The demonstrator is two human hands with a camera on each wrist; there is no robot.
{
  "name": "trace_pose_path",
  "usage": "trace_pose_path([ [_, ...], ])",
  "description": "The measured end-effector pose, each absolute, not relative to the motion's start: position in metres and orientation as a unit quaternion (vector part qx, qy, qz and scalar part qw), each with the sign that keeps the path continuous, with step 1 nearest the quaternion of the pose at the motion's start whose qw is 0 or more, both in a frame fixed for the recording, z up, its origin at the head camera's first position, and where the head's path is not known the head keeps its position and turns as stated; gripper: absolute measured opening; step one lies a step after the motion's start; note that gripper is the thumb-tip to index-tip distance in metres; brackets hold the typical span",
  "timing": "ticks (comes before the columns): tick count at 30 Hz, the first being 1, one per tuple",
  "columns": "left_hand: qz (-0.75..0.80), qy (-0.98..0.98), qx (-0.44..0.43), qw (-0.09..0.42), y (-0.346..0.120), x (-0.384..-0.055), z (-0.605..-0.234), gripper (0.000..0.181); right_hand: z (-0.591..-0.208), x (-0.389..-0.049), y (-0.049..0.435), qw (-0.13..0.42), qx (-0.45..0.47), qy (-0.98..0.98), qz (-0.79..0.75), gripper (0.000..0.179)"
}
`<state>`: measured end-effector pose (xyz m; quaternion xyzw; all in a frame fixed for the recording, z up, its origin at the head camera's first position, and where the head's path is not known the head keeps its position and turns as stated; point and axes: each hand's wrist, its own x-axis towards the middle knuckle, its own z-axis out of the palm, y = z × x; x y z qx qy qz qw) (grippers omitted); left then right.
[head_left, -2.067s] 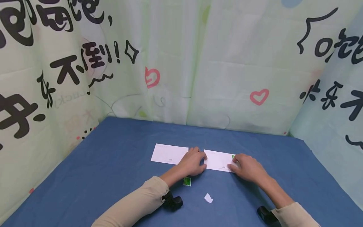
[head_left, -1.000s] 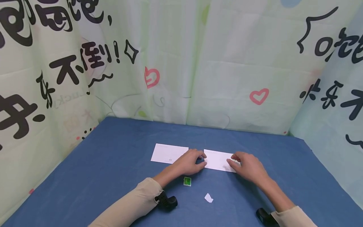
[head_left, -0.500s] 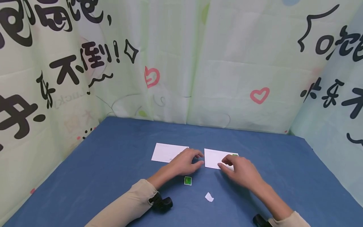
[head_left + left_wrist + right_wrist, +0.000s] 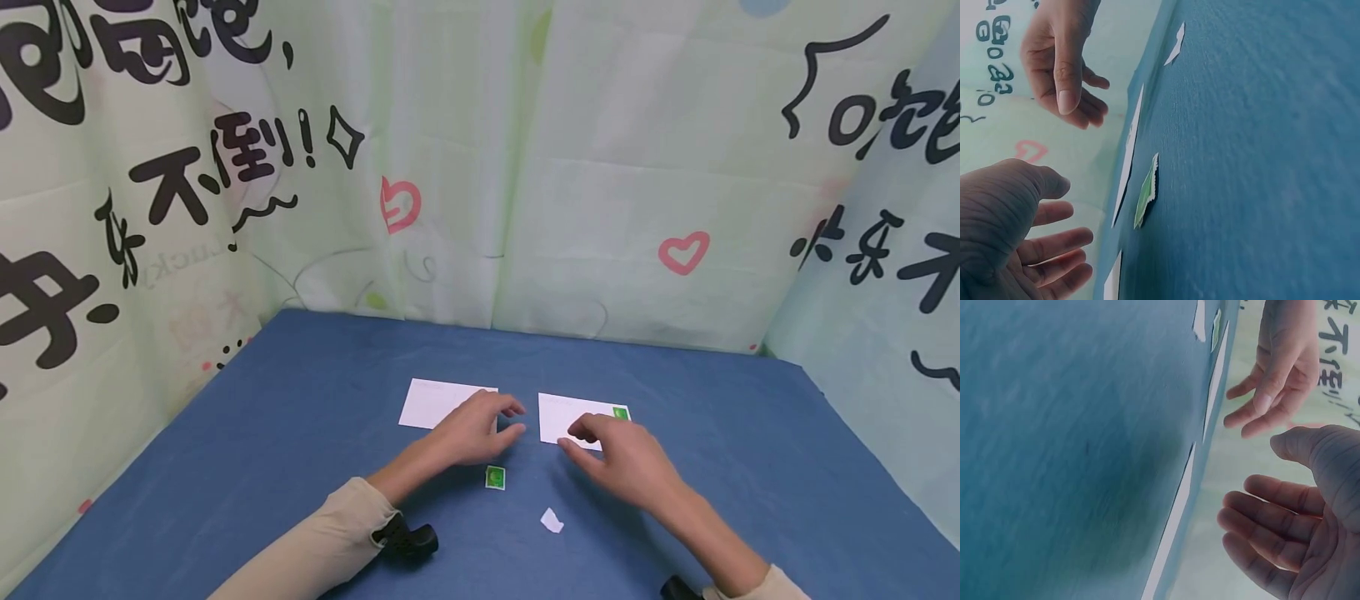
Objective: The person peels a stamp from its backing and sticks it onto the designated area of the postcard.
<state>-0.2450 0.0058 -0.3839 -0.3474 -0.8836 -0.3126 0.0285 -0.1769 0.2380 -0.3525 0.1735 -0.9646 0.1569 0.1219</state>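
Near the loose stamp [image 4: 495, 477], seemingly placed handy for either, left hand [image 4: 472, 431] and right hand [image 4: 628, 461] hover empty, loosely spread.

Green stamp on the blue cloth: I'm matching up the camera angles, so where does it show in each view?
Head: the green stamp lies below centre, just under the left hand in the picture.
Left wrist: the green stamp is slightly left of and below centre.
Right wrist: the green stamp is near the top edge, right of centre.
Shared landmark: the white scrap.
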Motion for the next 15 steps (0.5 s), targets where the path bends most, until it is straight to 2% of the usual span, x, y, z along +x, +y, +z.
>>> trace_pose_path([
  [15, -0.329, -0.867, -0.37, 0.06, -0.022, -0.241, -0.386, 0.026, -0.354, -0.17, 0.221, 0.142, 0.233, -0.95, 0.155, 0.011],
])
